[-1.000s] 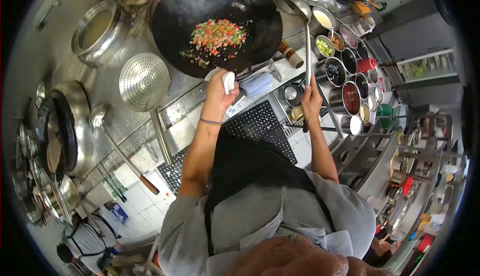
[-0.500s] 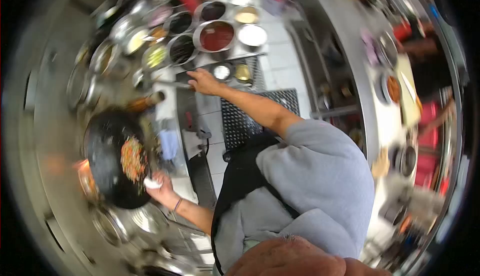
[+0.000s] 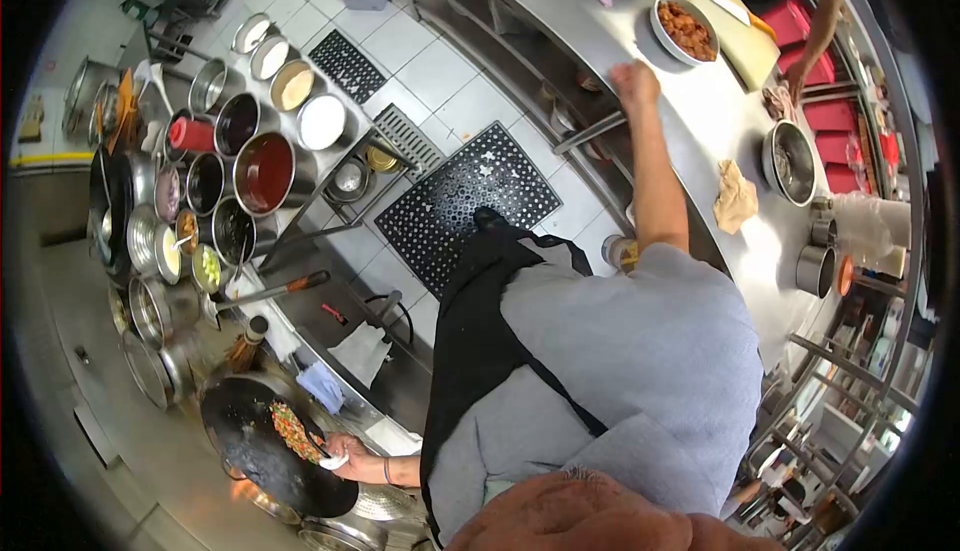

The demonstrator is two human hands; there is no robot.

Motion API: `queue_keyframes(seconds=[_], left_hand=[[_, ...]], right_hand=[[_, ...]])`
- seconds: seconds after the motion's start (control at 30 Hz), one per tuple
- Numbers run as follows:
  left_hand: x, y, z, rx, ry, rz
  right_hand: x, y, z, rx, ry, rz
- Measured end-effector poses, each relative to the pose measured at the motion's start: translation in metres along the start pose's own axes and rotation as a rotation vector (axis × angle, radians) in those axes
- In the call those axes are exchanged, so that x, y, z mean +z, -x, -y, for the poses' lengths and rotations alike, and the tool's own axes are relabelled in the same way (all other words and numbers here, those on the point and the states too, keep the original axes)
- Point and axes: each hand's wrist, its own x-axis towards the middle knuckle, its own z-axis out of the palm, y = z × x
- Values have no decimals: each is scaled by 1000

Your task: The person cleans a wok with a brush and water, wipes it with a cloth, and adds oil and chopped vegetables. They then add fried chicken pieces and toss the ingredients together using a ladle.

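Note:
My left hand (image 3: 350, 458) is closed around the near edge of a black wok (image 3: 250, 441), with a folded white cloth (image 3: 334, 462) in the grip. Diced, colourful food (image 3: 293, 429) lies in the wok, on the side towards my hand. My right hand (image 3: 635, 83) is raised at the edge of the steel counter (image 3: 585, 11), short of a metal bowl of reddish-brown pieces (image 3: 687, 31). Its fingers look bent but are blurred, and I make out nothing in them. A long-handled utensil (image 3: 285, 289) lies by the stove, apart from both hands.
Sauce pots (image 3: 265, 173) and small containers crowd the rack. On the counter are a knife (image 3: 722, 3) on a cutting board (image 3: 765, 59), a beige cloth (image 3: 735, 196) and a metal bowl (image 3: 790, 163). Another person's arm (image 3: 820, 36) reaches in. A black mat (image 3: 470, 206) covers the floor.
My right hand has left the utensil handle by the stove and swung across to the counter. The view has turned towards the right. My left hand still grips the wok.

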Motion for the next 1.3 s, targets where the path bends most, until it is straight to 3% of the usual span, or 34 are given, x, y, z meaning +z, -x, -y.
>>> queue_keyframes(seconds=[0.07, 0.17, 0.27, 0.43, 0.57, 0.8, 0.93, 1.0, 1.07, 1.13, 1.3], left_hand=[[-2, -6, -6, -9, 6, -9], [-8, -12, -16, -15, 31, -19], [-14, -18, -23, -15, 48, -22], [-26, -26, -35, -7, 77, -37], [-13, -14, -21, -40, 70, 6], [-13, -7, -36, -110, 106, -4], [-11, -1, -28, 59, -106, -59], [-15, 3, -21, 39, -94, 65], [2, 20, 4, 2, 29, 26], [-26, 15, -12, 42, 0, 91], [-51, 20, -14, 134, 61, -35]], right_hand=[[-33, -70, 36, 89, -270, -143], [-24, -70, 92, -63, -138, -264], [-48, -103, 107, -39, -75, -123], [-36, -98, 128, 127, 14, -256], [-49, -102, 117, 43, 141, -206], [-67, -29, 106, 54, 401, 76], [-20, 64, 97, 27, 554, 219], [5, 103, 85, 55, 613, 319], [38, 145, 68, 70, 666, 395], [77, 191, 52, 147, 714, 549], [185, 308, -7, 283, 837, 957]])
